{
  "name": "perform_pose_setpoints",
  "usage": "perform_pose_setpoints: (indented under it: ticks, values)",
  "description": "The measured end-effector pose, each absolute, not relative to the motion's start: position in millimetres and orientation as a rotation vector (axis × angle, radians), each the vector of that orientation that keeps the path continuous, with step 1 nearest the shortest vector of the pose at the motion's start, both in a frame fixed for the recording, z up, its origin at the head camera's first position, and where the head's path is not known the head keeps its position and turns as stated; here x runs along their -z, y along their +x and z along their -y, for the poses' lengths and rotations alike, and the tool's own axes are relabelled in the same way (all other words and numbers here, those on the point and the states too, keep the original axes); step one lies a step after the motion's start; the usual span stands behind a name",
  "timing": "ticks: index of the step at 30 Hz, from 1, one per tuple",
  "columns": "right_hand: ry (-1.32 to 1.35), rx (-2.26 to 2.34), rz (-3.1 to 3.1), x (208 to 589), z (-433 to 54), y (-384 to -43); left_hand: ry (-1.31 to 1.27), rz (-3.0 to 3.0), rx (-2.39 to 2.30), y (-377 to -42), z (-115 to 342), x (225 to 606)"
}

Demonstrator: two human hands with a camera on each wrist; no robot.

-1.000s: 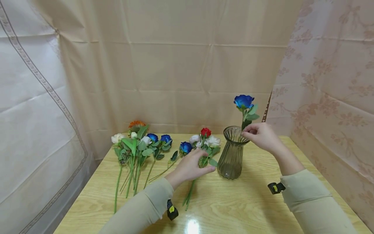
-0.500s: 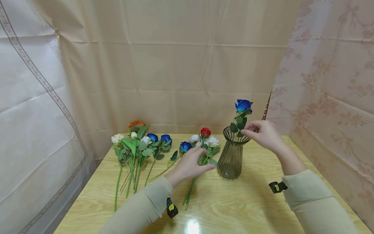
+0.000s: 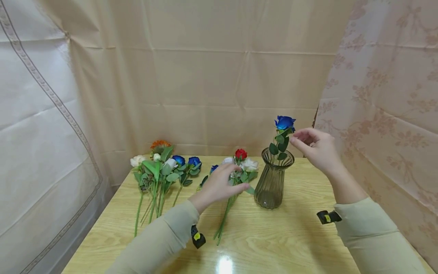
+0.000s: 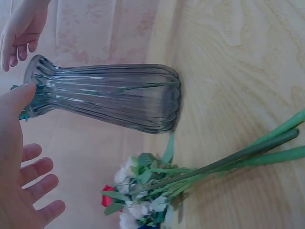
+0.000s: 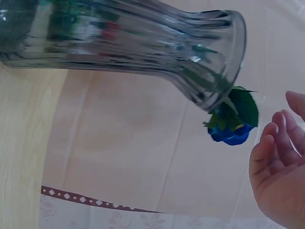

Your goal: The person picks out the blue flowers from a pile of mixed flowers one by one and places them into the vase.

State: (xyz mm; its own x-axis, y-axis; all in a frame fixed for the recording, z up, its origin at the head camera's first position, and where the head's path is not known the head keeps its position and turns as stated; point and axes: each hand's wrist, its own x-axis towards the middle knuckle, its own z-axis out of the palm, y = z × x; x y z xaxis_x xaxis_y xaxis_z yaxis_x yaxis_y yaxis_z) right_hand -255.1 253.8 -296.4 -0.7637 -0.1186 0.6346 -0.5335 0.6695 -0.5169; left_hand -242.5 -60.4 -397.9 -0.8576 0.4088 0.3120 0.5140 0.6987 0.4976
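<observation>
A blue rose stands in a ribbed, smoky glass vase, its bloom and leaves above the rim. My right hand is just right of the bloom, fingers loosely bent. In the right wrist view, that hand is apart from the rose and holds nothing. Left of the vase, my left hand hovers with fingers spread over a small bunch with a red rose and white flowers. The left wrist view shows this palm bare; the bunch's green stems lie on the table.
More stems lie on the left of the wooden table: an orange flower, a white flower, and blue roses. A beige curtain hangs behind the table, a patterned one at the right.
The blue rose sank lower into the vase and turned. My right hand let go of its stem and moved up and right. My left hand shifted slightly, now covering more of a blue rose.
</observation>
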Motion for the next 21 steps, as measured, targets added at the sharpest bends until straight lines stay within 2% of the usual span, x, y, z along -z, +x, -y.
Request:
perform_pose_setpoints:
  ticks: [9,21]
  values:
    - [0.464,-1.087,2.213,287,-247,-246,-0.779,2.639,0.949,-243,76,378]
    - [0.595,-1.28,2.174,287,-231,-240,-0.725,2.619,0.857,-244,99,371]
